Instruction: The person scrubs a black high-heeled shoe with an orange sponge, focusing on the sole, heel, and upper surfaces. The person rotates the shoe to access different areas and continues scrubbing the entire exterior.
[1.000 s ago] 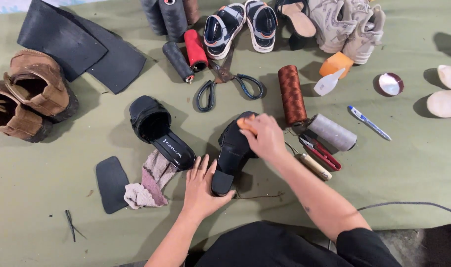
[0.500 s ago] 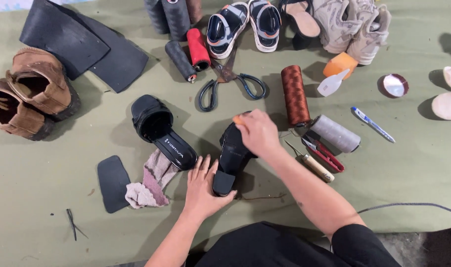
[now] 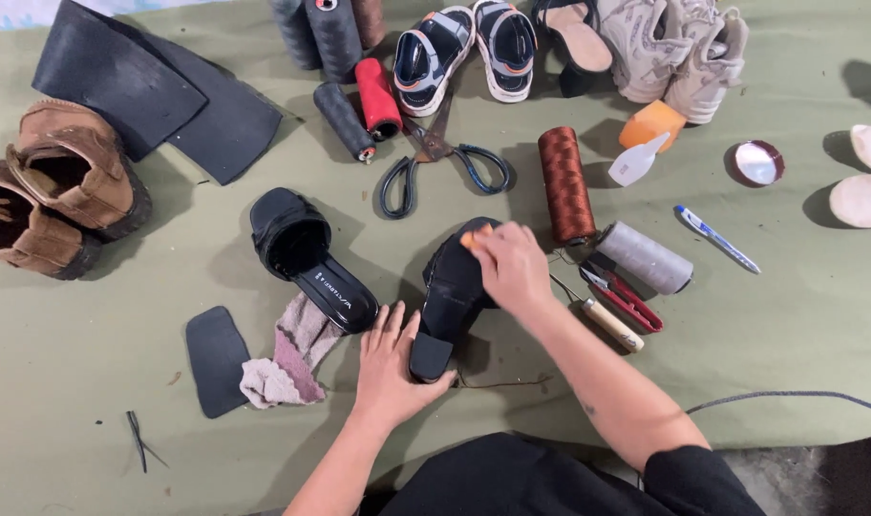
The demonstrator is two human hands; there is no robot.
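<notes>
- Right hand [image 3: 512, 269] closed around a small orange block [image 3: 475, 239], pressing it on the upturned sole at the toe of the black heeled sandal [image 3: 452, 287].
- Left hand [image 3: 390, 361] flat and spread open, clamping nothing, only pinning the heel end to the green table cover [image 3: 92, 363].
- Judged as rubbing work in the middle; sole not visibly changed, cannot tell how much remains.
- Lying just left, upright and untouched: second black sandal [image 3: 307, 256], with a pinkish rag [image 3: 287, 358] under it.
- Near the right wrist: awl [image 3: 603, 317] and red snips [image 3: 626, 294], unused.
</notes>
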